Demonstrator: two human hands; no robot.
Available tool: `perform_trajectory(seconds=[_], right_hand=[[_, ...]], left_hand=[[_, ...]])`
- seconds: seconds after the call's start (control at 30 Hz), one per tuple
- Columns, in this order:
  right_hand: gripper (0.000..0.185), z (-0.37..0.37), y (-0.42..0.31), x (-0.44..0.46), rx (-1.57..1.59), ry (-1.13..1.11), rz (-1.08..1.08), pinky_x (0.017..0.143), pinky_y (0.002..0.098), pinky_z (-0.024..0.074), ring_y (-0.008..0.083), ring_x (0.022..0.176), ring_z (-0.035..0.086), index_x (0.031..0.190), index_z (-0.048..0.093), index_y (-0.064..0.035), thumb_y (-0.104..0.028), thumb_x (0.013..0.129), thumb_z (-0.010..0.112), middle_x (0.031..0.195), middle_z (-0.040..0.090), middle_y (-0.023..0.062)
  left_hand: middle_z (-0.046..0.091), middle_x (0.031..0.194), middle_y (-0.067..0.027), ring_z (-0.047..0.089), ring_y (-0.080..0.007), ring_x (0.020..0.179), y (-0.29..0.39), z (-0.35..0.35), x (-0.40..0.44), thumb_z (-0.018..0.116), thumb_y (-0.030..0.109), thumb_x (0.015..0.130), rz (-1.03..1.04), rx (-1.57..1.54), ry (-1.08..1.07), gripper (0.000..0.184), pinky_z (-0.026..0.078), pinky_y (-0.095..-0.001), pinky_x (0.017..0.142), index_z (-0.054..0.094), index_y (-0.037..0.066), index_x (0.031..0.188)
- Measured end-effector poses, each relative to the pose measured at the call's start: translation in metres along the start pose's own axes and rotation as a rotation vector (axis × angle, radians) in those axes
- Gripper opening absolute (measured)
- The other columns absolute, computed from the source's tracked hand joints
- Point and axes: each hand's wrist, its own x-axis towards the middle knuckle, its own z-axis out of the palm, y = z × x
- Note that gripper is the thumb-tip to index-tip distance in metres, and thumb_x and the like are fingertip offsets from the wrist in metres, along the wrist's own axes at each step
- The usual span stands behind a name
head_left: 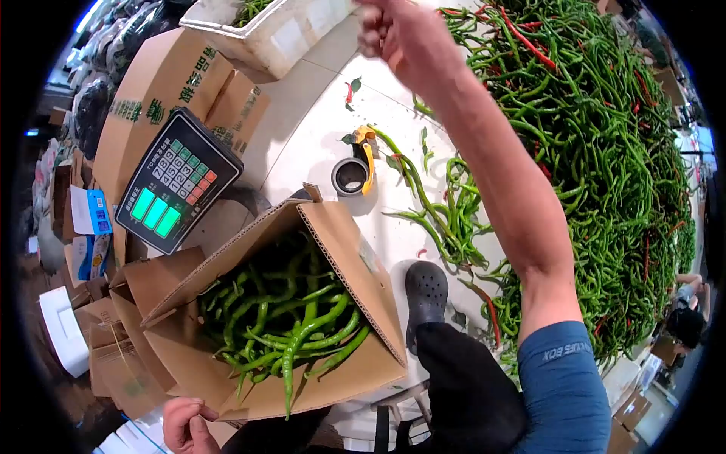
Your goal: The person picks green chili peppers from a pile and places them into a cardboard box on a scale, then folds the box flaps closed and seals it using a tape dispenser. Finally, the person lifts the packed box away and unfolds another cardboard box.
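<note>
My left hand (187, 425) is at the lower left, its fingers closed at the corner of a flap of an open cardboard box (359, 261). Long green chili peppers (310, 325) lie heaped inside that box, some hanging over the near flap. My right hand (397, 41) reaches far up to the top edge, past the box and beside the big chili pile (582, 144). Its fingers look partly curled but are blurred and cut off by the frame, so what they hold, if anything, cannot be made out.
A scale display (178, 178) with lit green screens stands left of the box. A white foam box (280, 38) sits at the top. A tape dispenser (352, 175) and loose chilies (457, 212) lie on the floor. My clog (426, 295) is right of the box.
</note>
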Motion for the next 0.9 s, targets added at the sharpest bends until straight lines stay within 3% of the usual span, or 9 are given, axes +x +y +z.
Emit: perform_trajectory(seconds=[0.03,0.1,0.17,0.27,0.37,0.47,0.6,0.7,0.9], right_hand=[[0.056,0.003,-0.008,0.001,-0.021,-0.006,-0.074,0.052,0.0281,0.0441,0.0125,0.058,0.051,0.112,0.06,-0.0021,-0.048,0.087,0.08,0.075,0.058,0.0042],[0.027,-0.009,-0.008,-0.03,-0.289,-0.016,-0.208,0.056,0.0274,0.0398,0.0102,0.058,0.05,0.087,0.06,-0.0044,-0.027,0.101,0.061,0.067,0.053,-0.0015],[0.035,-0.054,0.022,-0.059,-0.739,0.123,-0.07,0.054,0.0265,0.0375,0.0099,0.056,0.049,0.077,0.059,-0.0043,-0.032,0.097,0.067,0.066,0.053,-0.0001],[0.02,-0.139,0.104,-0.107,-0.773,0.379,0.305,0.056,0.0283,0.049,0.0119,0.059,0.06,0.094,0.074,0.0027,-0.015,0.092,0.067,0.065,0.065,0.0043],[0.021,-0.189,0.169,-0.154,-1.074,0.369,0.284,0.075,0.0359,0.0567,0.0239,0.08,0.074,0.096,0.077,0.0001,-0.016,0.087,0.066,0.088,0.076,0.0156],[0.023,-0.171,0.176,-0.151,-1.267,0.395,0.265,0.086,0.0444,0.0556,0.037,0.091,0.071,0.094,0.078,-0.0061,-0.02,0.086,0.061,0.095,0.075,0.0172],[0.026,-0.18,0.196,-0.109,-1.428,0.365,0.277,0.089,0.0476,0.055,0.0395,0.097,0.07,0.097,0.078,-0.0085,-0.024,0.085,0.061,0.099,0.075,0.0185],[0.027,-0.193,0.209,-0.074,-1.39,0.32,0.334,0.09,0.0474,0.0549,0.0387,0.1,0.07,0.1,0.078,-0.0089,-0.026,0.084,0.064,0.101,0.074,0.02],[0.027,-0.175,0.228,-0.049,-1.561,0.158,0.53,0.085,0.0462,0.0575,0.0376,0.095,0.072,0.095,0.077,-0.0051,-0.025,0.079,0.072,0.101,0.075,0.0202]], left_hand=[[0.066,0.11,-0.0232,0.066,-0.0251,0.079,0.003,0.001,0.002,0.056,0.0,0.099,0.011,-0.003,-0.008,0.019,0.055,-0.0339,0.072,0.067,-0.008,0.112],[0.066,0.109,-0.0232,0.066,-0.0254,0.078,0.006,-0.002,-0.001,0.056,0.0,0.099,0.001,-0.027,-0.02,0.018,0.055,-0.0343,0.072,0.066,-0.008,0.112],[0.067,0.109,-0.0232,0.066,-0.0256,0.078,0.003,0.003,-0.004,0.056,0.0,0.099,-0.012,-0.079,0.03,0.018,0.056,-0.0348,0.072,0.066,-0.008,0.112],[0.066,0.108,-0.0239,0.066,-0.0269,0.077,0.005,0.009,-0.003,0.057,0.0,0.099,-0.001,-0.062,0.015,0.018,0.056,-0.0355,0.07,0.067,-0.007,0.111],[0.066,0.107,-0.0239,0.066,-0.0275,0.077,0.015,0.014,0.001,0.058,0.001,0.098,-0.008,-0.091,-0.04,0.017,0.055,-0.0351,0.07,0.067,-0.007,0.11],[0.067,0.107,-0.0226,0.066,-0.0269,0.078,0.028,0.019,0.005,0.06,0.002,0.097,-0.083,-0.044,-0.078,0.016,0.054,-0.0338,0.07,0.068,-0.007,0.108],[0.067,0.106,-0.0222,0.066,-0.0261,0.08,0.024,0.021,0.012,0.059,0.001,0.097,-0.009,0.022,-0.113,0.017,0.054,-0.0342,0.072,0.068,-0.007,0.108],[0.063,0.111,-0.018,0.06,-0.0178,0.073,0.003,0.021,0.005,0.059,0.013,0.1,-0.018,-0.064,-0.065,0.021,0.048,-0.0278,0.067,0.066,-0.001,0.113],[0.067,0.105,-0.0223,0.066,-0.0256,0.08,0.032,0.031,0.024,0.058,0.0,0.097,-0.056,0.023,-0.084,0.017,0.054,-0.0339,0.072,0.068,-0.007,0.108]])
